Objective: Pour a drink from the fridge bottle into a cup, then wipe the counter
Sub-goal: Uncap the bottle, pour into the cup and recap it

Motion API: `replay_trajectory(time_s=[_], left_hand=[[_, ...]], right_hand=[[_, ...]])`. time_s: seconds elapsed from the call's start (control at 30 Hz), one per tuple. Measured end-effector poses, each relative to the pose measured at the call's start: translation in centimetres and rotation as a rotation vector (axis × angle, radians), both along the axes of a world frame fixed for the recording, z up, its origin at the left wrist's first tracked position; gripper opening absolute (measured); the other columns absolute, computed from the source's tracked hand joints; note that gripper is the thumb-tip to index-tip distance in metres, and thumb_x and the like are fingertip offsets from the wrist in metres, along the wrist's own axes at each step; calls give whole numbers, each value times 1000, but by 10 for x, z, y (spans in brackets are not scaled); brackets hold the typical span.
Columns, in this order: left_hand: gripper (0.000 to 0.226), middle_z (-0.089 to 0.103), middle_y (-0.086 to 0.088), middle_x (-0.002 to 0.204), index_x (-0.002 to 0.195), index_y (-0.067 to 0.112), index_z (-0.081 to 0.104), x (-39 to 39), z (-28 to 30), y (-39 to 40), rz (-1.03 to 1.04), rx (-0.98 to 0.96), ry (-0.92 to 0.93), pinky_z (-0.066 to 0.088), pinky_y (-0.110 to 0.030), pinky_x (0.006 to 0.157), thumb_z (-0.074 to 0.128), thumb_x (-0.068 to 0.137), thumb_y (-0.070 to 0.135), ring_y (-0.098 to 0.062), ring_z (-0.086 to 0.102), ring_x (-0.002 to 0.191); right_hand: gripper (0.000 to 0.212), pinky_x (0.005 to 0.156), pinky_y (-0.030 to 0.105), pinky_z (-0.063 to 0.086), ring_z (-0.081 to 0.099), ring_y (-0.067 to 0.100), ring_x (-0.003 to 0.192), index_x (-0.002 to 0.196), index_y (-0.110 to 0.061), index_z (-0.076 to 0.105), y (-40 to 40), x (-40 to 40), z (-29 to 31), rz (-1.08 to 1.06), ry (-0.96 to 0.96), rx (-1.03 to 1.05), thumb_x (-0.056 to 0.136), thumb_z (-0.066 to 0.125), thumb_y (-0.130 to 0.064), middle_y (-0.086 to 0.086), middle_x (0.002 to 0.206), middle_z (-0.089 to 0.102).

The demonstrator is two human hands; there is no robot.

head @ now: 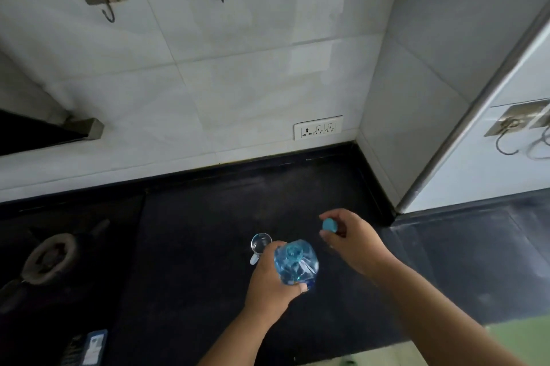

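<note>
Bench (208, 217), dark and broad, carries everything here, with tiled wall and a socket plate (318, 127) well beyond both hands. Left of the left hand, well apart, sits a stove burner (49, 258). The bottle (296, 261) stands roughly upright, its long axis pointing up at the camera, mouth open; the left hand (269, 282) is wrapped round its body. The cup (261, 242), clear and handled, sits just beyond and left of that hand, touching or nearly so, nothing between them. The right hand (351, 237), off to the right, pinches the blue cap (329, 225). Pouring likely needs a tilt forward-left.
</note>
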State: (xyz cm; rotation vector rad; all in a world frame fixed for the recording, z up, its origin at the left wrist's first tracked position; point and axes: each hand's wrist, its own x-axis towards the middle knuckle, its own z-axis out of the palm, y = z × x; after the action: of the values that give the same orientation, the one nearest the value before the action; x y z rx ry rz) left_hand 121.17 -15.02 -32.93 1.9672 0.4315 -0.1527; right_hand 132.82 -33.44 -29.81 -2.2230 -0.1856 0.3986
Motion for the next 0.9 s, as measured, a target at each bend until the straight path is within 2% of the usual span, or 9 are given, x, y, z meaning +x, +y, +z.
replay_trajectory(time_s=[0.07,0.13,0.23,0.33,0.47,0.57,0.67,0.8,0.9], left_hand=[[70,65,15,111,114,40,52,-6,8,-6,61,-9,-34,53,-10,77,91,65,8,13,63,99],[74,65,11,115,114,44,52,-12,16,-10,124,-39,-92,55,-12,76,92,61,10,8,65,101],[82,62,12,124,120,52,49,-24,33,-8,172,-33,-208,59,-27,89,92,55,30,-2,66,111],[82,56,20,128,127,50,47,-31,64,-3,145,47,-341,57,-34,99,92,58,43,-4,63,118],[81,44,36,127,132,55,44,-37,114,0,131,185,-484,51,-24,100,91,68,46,4,53,124],[83,45,40,130,137,57,43,-45,144,7,129,214,-531,52,-24,103,91,72,44,7,52,127],[84,53,29,135,139,58,46,-55,165,15,113,215,-562,55,-31,103,92,71,44,0,59,127],[83,51,36,131,134,64,48,-67,184,24,84,309,-600,49,-10,96,94,70,36,11,54,124],[85,48,41,129,132,68,47,-75,195,33,78,352,-587,44,-8,94,94,67,39,13,52,123]], right_hand=[[29,82,25,60,70,2,87,108,-43,68,-4,-11,35,29,-6,33,86,84,-34,-14,104,71],[29,79,21,60,73,3,85,106,-42,71,-7,-24,68,48,-4,115,83,87,-33,-12,98,75],[30,75,21,60,76,10,82,112,-35,74,-4,-43,113,120,46,305,85,85,-27,-3,90,80],[27,80,22,60,77,7,89,119,-34,72,8,-53,146,154,-11,396,92,77,-32,-6,91,81],[34,83,21,59,72,1,92,123,-38,72,27,-65,179,230,-190,370,90,72,-49,-14,103,75],[45,79,14,52,62,2,89,123,-39,74,38,-71,197,266,-334,333,81,71,-57,-17,110,56],[42,79,11,48,60,1,89,120,-35,76,42,-73,214,306,-379,320,81,76,-52,-13,105,56],[43,82,9,47,59,-1,92,134,-36,68,35,-67,243,526,-422,134,92,76,-39,-16,105,53],[48,87,11,46,58,2,94,148,-35,56,30,-63,264,688,-516,-94,100,66,-34,-18,105,52]])
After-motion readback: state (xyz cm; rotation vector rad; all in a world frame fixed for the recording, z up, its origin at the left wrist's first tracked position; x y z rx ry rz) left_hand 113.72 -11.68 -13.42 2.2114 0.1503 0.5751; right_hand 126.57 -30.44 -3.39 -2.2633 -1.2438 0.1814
